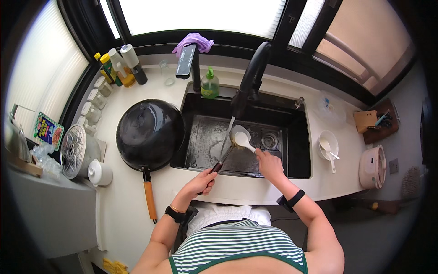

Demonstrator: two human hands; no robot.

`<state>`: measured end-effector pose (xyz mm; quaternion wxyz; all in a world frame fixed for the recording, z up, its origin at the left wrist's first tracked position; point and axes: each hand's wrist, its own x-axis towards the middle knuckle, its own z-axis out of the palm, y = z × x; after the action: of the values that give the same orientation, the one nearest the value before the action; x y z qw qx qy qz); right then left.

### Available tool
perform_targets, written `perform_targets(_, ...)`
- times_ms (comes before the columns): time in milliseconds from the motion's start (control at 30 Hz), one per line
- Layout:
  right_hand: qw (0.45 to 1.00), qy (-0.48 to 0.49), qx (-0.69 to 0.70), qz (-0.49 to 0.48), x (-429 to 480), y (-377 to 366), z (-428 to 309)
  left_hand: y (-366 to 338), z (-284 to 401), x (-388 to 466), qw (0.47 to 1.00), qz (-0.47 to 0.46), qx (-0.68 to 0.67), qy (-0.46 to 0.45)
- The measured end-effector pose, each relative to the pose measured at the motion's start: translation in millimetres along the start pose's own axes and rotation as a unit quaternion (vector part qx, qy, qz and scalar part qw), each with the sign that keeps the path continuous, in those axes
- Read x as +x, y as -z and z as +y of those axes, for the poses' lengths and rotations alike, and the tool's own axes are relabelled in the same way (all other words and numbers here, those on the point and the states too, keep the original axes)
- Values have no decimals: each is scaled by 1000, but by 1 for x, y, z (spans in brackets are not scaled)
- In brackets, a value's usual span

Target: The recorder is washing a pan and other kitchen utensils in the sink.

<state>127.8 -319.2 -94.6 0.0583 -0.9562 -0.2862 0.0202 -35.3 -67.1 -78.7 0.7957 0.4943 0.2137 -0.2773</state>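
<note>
My left hand (201, 181) grips the dark handle (217, 166) of a metal utensil. Its shaft angles up over the black sink (298, 150) towards a rounded grey head (243, 128), which looks like a ladle's bowl. In my right hand (270, 165) is a white spoon (242, 139), held by its handle so that its bowl overlaps the grey head. Something yellow-brown and rough shows beside the spoon's bowl; I cannot tell what it is. Water (228, 133) runs from the black faucet (247, 78) close to both utensils. Wet patches cover the sink floor.
An overturned black wok (149, 133) lies left of the sink, its wooden handle towards me. A green soap bottle (209, 85) stands behind the basin. On the right are a white bowl (322, 137) with spoons, a knife block (365, 121) and a pink appliance (372, 167).
</note>
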Motion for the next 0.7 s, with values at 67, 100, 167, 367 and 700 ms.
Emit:
perform_targets(67,999,-35,13,35,-1,-2,12,-1,8,0,1000,-24,-3,4)
perform_targets(100,997,-43,24,60,0,5,11,-1,9,3,1000,-27,-2,6)
perform_targets(167,999,-21,32,-12,-10,14,-3,-2,11,10,999,-41,3,12)
perform_targets(367,988,45,147,-27,-39,41,-25,-2,15,29,998,-41,-36,43)
perform_targets(700,998,-55,22,2,-6,17,40,-40,21,37,999,-45,3,30)
